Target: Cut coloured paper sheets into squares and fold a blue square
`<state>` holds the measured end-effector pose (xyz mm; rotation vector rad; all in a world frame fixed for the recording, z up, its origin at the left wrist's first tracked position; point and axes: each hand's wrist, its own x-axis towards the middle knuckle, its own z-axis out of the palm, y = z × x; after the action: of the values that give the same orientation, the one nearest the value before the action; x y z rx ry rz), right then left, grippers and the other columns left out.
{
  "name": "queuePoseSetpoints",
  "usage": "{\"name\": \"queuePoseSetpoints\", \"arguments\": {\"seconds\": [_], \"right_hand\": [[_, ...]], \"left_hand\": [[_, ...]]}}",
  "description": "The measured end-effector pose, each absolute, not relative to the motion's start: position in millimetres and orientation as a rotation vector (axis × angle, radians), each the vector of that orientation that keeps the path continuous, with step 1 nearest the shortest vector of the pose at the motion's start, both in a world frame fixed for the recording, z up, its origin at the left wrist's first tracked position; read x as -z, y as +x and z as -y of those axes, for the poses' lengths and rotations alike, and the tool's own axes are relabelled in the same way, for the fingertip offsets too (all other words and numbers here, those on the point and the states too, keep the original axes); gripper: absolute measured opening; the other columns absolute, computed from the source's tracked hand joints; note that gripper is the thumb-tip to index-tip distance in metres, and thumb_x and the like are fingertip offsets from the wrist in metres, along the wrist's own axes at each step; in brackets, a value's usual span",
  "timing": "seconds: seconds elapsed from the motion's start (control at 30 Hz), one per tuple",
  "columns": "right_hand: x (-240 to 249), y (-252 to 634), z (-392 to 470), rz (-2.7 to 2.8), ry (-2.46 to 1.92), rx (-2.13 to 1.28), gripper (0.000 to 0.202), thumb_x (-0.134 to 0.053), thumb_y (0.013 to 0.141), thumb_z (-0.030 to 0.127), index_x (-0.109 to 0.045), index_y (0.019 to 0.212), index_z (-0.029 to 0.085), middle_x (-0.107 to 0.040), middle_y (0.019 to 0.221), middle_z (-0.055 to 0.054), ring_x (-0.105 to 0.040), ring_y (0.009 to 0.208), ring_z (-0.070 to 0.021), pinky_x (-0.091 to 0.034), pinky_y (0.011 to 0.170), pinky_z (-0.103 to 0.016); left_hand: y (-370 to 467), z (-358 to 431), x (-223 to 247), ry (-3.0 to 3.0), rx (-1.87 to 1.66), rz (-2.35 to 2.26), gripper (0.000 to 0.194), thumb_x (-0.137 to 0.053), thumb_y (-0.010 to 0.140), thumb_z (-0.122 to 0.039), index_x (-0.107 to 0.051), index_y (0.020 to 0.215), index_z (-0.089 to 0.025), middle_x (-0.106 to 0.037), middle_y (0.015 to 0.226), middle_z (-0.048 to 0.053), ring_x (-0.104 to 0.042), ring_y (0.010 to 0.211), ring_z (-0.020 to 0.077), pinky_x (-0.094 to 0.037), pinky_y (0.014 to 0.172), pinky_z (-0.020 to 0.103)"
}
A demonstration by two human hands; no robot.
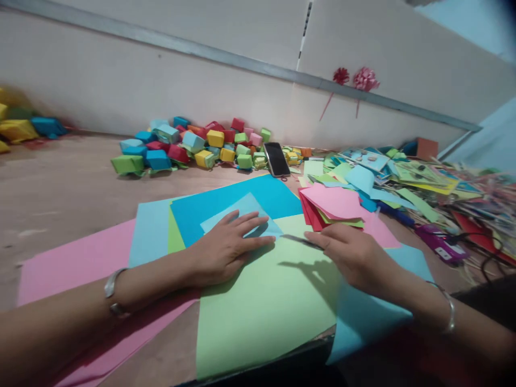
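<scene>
My left hand lies flat with fingers spread on a small light blue paper, over a darker blue sheet and a pale green sheet. Its fingers point right. My right hand is closed round a thin dark blade-like tool, held just above the green sheet. The tool's tip points left, near the corner of the light blue paper. Pink and red paper pieces lie stacked just behind my right hand.
Small coloured paper boxes and a phone stand along the wall. Paper scraps and sticks pile up at the right, near a purple box. Large pink sheets spread under my left arm.
</scene>
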<state>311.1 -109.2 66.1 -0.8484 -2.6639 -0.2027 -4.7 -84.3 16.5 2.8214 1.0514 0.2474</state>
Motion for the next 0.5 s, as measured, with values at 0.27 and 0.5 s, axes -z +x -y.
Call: {"name": "queuePoseSetpoints", "arguments": {"seconds": [0.27, 0.5], "right_hand": [[-41.1, 382.0, 112.4, 2.691, -1.387, 0.188, 0.035, -0.049, 0.089, 0.003, -0.075, 0.105, 0.018, -0.069, 0.084, -0.007, -0.062, 0.077, -0.0155, -0.047, 0.068, -0.024], [-39.8, 383.5, 112.0, 2.667, -1.433, 0.070, 0.026, -0.058, 0.090, 0.006, -0.077, 0.103, 0.019, -0.070, 0.090, -0.006, -0.061, 0.080, -0.0137, -0.040, 0.066, -0.022]], "left_hand": [[-5.9, 88.1, 5.3, 2.968, -0.516, -1.144, 0.049, -0.046, 0.097, -0.049, -0.055, 0.142, -0.034, -0.057, 0.149, 0.007, -0.054, 0.134, 0.0347, -0.041, 0.109, 0.058], [-29.4, 50.8, 21.8, 3.131, -0.723, -1.214, 0.044, -0.037, 0.097, -0.028, -0.068, 0.128, -0.032, -0.072, 0.129, 0.002, -0.072, 0.109, 0.0289, -0.055, 0.090, 0.048]]}}
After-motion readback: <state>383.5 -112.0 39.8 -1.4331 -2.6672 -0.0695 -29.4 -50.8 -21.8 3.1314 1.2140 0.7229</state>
